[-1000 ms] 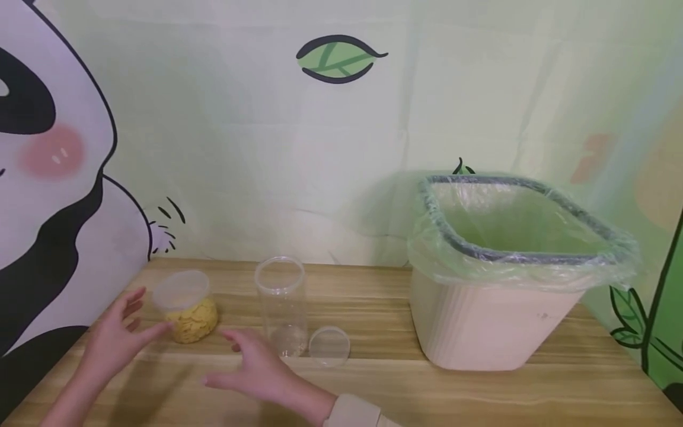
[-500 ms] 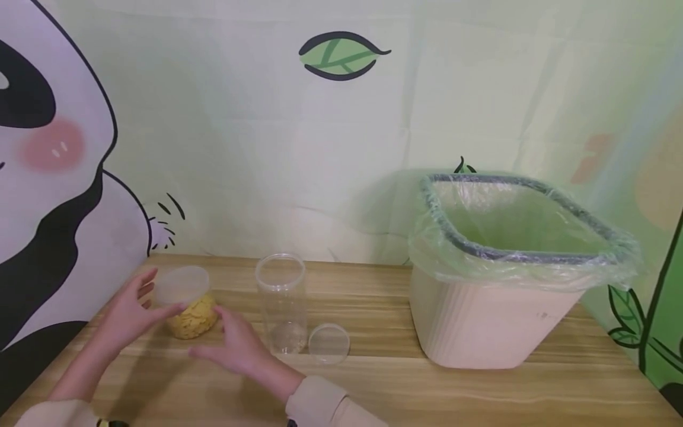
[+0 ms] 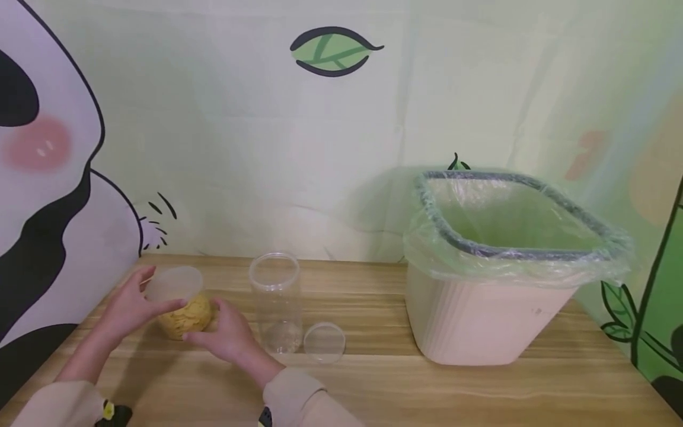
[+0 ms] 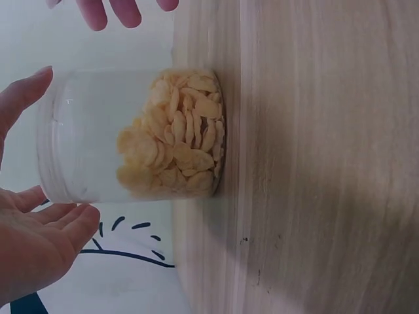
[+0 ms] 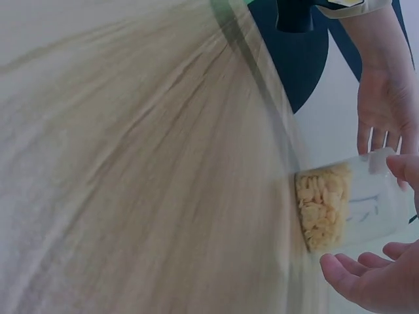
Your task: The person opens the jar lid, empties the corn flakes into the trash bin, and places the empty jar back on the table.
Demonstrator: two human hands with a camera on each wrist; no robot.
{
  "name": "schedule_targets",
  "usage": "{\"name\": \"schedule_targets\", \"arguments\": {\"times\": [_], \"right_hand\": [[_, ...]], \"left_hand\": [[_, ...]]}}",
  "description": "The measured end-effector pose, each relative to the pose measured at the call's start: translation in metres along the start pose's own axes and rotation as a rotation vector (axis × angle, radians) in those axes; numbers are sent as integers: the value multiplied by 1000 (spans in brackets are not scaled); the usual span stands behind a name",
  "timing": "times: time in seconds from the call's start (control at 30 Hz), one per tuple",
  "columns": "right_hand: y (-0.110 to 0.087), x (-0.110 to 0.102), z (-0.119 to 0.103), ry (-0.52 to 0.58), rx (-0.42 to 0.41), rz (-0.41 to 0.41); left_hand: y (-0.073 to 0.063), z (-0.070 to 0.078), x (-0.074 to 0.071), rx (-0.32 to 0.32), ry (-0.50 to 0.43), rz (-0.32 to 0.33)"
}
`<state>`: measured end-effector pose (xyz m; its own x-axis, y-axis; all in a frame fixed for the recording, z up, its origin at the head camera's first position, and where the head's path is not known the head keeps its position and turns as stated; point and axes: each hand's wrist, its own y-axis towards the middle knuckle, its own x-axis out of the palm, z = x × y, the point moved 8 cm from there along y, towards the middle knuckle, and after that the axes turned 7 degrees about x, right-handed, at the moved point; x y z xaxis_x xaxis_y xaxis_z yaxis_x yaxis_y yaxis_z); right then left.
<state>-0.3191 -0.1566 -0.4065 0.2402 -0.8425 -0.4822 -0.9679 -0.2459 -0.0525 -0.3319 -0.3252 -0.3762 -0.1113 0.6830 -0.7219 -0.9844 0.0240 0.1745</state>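
Observation:
A clear jar (image 3: 188, 317) part-filled with yellow flakes (image 4: 177, 140) stands upright at the table's left side, with a translucent lid (image 3: 174, 283) on top. My left hand (image 3: 127, 308) is spread around the lid end, thumb on the near side and fingers on the far side. Whether its fingers press the jar I cannot tell. On the jar's right, my right hand (image 3: 229, 335) has thumb and fingers apart; in the left wrist view its fingertips (image 4: 124, 12) show a gap from the jar. The right wrist view shows both hands around the jar (image 5: 324, 206).
A tall clear jar (image 3: 276, 308) without its lid stands to the right of my right hand. Beside it a loose round lid (image 3: 324, 343) lies on the wooden table (image 3: 384, 385). Farther right stands a bin (image 3: 469, 326) lined with a green bag (image 3: 443, 258).
Both hands have moved in closer to the flake jar, the left one upward and rightward, the right one leftward. The jar still stands on the table, and the view has shifted slightly.

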Motion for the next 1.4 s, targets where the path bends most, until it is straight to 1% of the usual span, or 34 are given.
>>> {"name": "schedule_targets", "arguments": {"times": [0.07, 0.13, 0.3, 0.4, 0.53, 0.67, 0.73, 0.87, 1.0, 1.13, 1.4], "right_hand": [[2, 2, 1, 7, 3, 8], [3, 3, 2, 22, 0, 10], [3, 6, 4, 48, 12, 12], [3, 7, 5, 55, 14, 12], [2, 8, 4, 51, -28, 3], [0, 8, 0, 54, -86, -8], [-1, 7, -2, 61, -101, -3], [-4, 3, -9, 93, -150, 14], [-8, 0, -12, 110, -148, 32], [-14, -1, -11, 106, -125, 36], [-26, -8, -12, 45, -169, 40]], "left_hand": [[1, -2, 1, -4, -1, -1], [1, -1, 0, 3, 15, 11], [0, 2, -5, 17, 96, 78], [-2, 3, -6, 35, 127, 114], [-5, 9, -9, 72, 143, 139], [-7, 15, -11, 77, 154, 138], [-10, 18, -12, 79, 156, 135], [-14, 26, -13, 92, 113, 127], [-20, 33, -13, 106, 44, 115], [-27, 36, -13, 99, 9, 99], [-40, 44, -11, 106, -24, 92]]}}
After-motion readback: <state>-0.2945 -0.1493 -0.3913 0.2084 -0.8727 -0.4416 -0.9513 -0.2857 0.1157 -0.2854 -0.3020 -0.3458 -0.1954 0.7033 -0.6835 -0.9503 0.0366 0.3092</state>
